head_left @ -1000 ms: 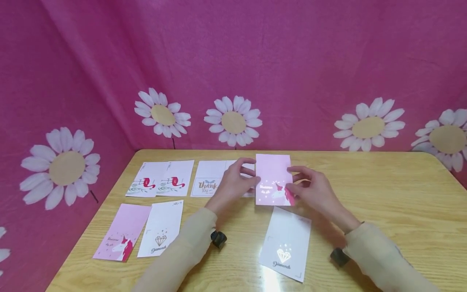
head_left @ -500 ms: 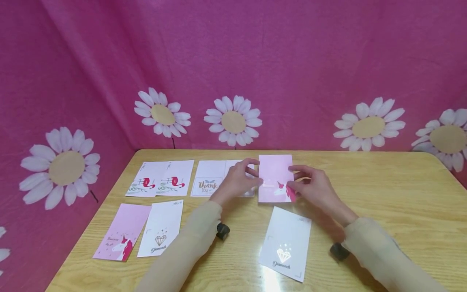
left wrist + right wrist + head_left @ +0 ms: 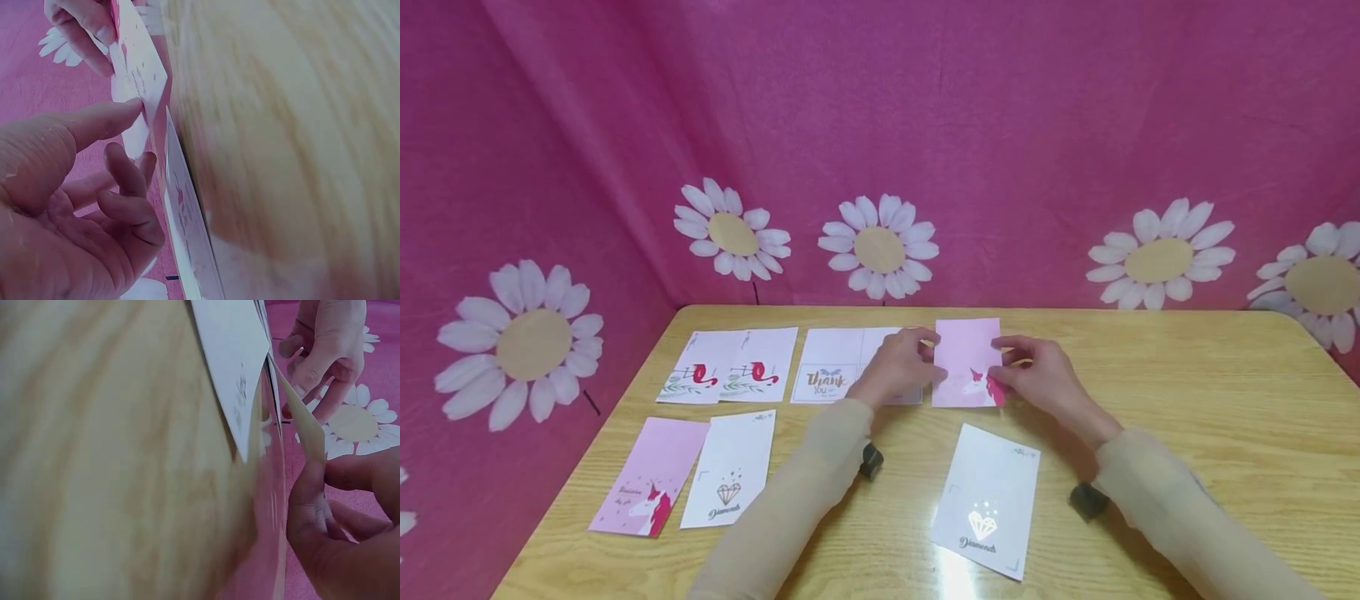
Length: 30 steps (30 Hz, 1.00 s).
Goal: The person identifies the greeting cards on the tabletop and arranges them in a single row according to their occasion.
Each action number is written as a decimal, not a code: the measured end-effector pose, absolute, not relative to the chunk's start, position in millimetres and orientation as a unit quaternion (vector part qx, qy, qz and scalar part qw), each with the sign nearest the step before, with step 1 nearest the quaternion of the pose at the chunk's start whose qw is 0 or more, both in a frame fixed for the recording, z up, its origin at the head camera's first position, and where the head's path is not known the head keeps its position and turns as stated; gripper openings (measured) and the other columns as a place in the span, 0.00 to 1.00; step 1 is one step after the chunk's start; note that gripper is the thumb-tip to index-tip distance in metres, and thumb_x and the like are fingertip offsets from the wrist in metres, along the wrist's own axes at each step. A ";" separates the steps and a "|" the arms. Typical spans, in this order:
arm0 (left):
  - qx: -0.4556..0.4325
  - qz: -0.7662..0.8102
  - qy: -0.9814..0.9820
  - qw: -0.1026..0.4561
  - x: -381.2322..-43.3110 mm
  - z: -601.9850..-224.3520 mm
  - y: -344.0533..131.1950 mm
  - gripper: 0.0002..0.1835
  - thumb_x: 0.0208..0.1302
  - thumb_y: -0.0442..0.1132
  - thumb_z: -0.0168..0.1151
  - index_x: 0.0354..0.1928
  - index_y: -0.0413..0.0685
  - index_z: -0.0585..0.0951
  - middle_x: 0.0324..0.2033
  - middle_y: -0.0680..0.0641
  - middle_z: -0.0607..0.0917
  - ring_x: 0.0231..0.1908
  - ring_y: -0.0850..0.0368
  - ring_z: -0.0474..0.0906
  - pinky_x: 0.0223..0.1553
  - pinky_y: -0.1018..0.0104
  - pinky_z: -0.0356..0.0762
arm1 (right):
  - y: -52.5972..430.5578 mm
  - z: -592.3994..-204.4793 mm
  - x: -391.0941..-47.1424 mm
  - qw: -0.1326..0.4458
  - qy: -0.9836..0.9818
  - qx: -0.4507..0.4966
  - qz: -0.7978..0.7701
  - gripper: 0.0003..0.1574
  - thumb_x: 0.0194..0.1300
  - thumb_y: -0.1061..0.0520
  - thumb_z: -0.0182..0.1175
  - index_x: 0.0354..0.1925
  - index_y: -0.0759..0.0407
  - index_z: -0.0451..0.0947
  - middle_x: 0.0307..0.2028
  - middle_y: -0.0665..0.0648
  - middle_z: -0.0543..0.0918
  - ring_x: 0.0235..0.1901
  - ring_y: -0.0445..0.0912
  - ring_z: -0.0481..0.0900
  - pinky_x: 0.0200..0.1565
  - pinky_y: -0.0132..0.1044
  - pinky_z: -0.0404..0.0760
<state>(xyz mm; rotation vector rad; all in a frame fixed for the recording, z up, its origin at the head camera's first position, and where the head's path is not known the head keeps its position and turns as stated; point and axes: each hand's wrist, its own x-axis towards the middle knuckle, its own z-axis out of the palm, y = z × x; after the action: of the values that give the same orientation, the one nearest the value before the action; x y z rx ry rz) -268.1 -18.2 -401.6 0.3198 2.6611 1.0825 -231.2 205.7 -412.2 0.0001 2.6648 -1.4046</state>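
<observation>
- Behind the wood-grain tabletop (image 3: 1195,392), magenta cloth (image 3: 1000,125) printed with white daisies (image 3: 880,250) hangs and continues down the left side; glare brightens the tabletop's near part.
- On the left lie two flamingo cards (image 3: 756,367), with a Thank You card (image 3: 827,362) beside them; nearer, a second unicorn card (image 3: 647,475) and a Diamonds card (image 3: 733,458) sit side by side.
- Toward the far edge, the held unicorn card (image 3: 966,354) is between the left hand (image 3: 895,362) and right hand (image 3: 1048,375), each pinching one side edge; whether it touches wood, I cannot tell.
- Closer to the person lies another Diamonds card (image 3: 988,500).
- Only the right wrist view shows the held card's plain back; the left wrist view reveals the left hand's curled fingers.
</observation>
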 end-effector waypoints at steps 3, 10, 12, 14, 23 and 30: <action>0.112 0.352 0.921 0.122 -268.5 -400.8 -14.8 0.29 0.61 0.40 0.74 0.65 0.49 0.79 0.48 0.48 0.85 0.45 0.56 0.79 0.53 0.61 0.79 | 205.6 -411.6 -235.5 0.068 0.891 -0.005 -0.448 0.31 0.68 0.57 0.67 0.67 0.62 0.75 0.52 0.67 0.81 0.47 0.55 0.78 0.37 0.30 0.82; 0.123 0.297 0.940 0.115 -265.5 -397.9 -9.6 0.30 0.60 0.39 0.73 0.65 0.48 0.79 0.48 0.49 0.85 0.46 0.56 0.78 0.54 0.61 0.80 | 204.8 -410.1 -244.3 0.088 0.904 -0.007 -0.417 0.30 0.68 0.56 0.67 0.66 0.63 0.76 0.52 0.66 0.81 0.48 0.54 0.77 0.42 0.31 0.79; 0.124 0.288 0.943 0.113 -264.1 -397.6 -8.7 0.30 0.60 0.39 0.73 0.66 0.48 0.79 0.50 0.48 0.86 0.48 0.55 0.78 0.56 0.60 0.80 | 204.2 -409.1 -245.1 0.093 0.907 -0.008 -0.411 0.31 0.67 0.56 0.67 0.66 0.63 0.76 0.52 0.67 0.81 0.48 0.54 0.77 0.43 0.32 0.78; 0.127 0.279 0.946 0.109 -263.1 -397.6 -7.9 0.29 0.61 0.39 0.72 0.66 0.48 0.79 0.52 0.47 0.85 0.51 0.54 0.79 0.58 0.58 0.79 | 203.3 -408.9 -245.8 0.097 0.910 -0.009 -0.403 0.31 0.67 0.56 0.67 0.66 0.64 0.76 0.52 0.67 0.82 0.47 0.54 0.77 0.43 0.32 0.78; 0.141 0.245 0.954 0.098 -262.1 -397.7 -5.7 0.28 0.63 0.41 0.71 0.65 0.46 0.79 0.53 0.46 0.84 0.55 0.51 0.77 0.61 0.54 0.78 | 201.6 -407.9 -248.7 0.093 0.926 -0.039 -0.364 0.31 0.66 0.55 0.67 0.64 0.67 0.77 0.49 0.68 0.83 0.45 0.54 0.77 0.45 0.37 0.78; 0.133 0.243 0.954 0.111 -262.1 -397.7 -5.4 0.24 0.64 0.42 0.70 0.61 0.45 0.81 0.50 0.47 0.84 0.49 0.53 0.76 0.59 0.56 0.78 | 198.9 -408.3 -251.2 0.093 0.936 -0.052 -0.335 0.29 0.66 0.56 0.68 0.62 0.68 0.78 0.42 0.64 0.82 0.42 0.53 0.75 0.41 0.38 0.76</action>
<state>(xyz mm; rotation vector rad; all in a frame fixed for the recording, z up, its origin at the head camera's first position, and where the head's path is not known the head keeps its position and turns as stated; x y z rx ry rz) -262.1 -5.4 -397.7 0.3910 2.8037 0.7151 -251.2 198.9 -408.3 -0.1549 2.7784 -0.9944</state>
